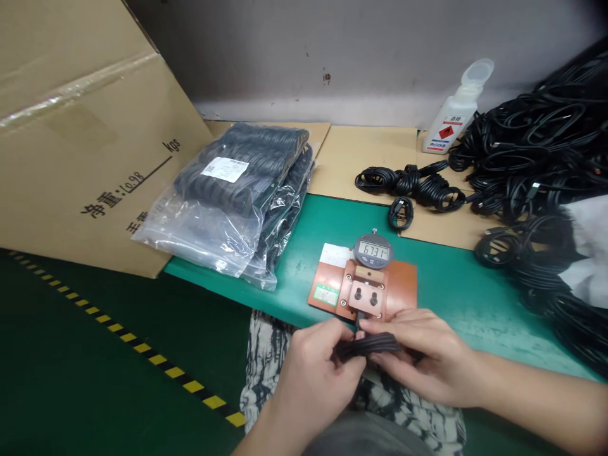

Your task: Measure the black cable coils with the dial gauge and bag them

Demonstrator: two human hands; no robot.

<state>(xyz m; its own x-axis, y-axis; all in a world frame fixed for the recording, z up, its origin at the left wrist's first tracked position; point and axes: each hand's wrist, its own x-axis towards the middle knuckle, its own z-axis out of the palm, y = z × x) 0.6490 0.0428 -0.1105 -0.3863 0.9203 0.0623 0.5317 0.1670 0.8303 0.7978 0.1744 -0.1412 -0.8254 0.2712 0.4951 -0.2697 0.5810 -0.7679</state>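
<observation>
Between my two hands is a coiled black cable [373, 345], held at the front edge of the green table. My left hand [323, 361] is closed round the left end of the coil. Fingers of my right hand [422, 351] grip its right side, with the thumb and forefinger at the connector end, which touches the front of a gauge fixture [368, 294]. That fixture has an orange-brown base, and its round digital dial gauge [373, 251] reads what looks like 6731. The connector tip is hidden in the fixture.
Clear bags of coiled cables [247, 171] lie left of the fixture, by a large cardboard box [95, 145]. On the right is a big heap of black cables [536, 152] with a white bottle [451, 120], lid up. One small coil [400, 213] sits behind the gauge.
</observation>
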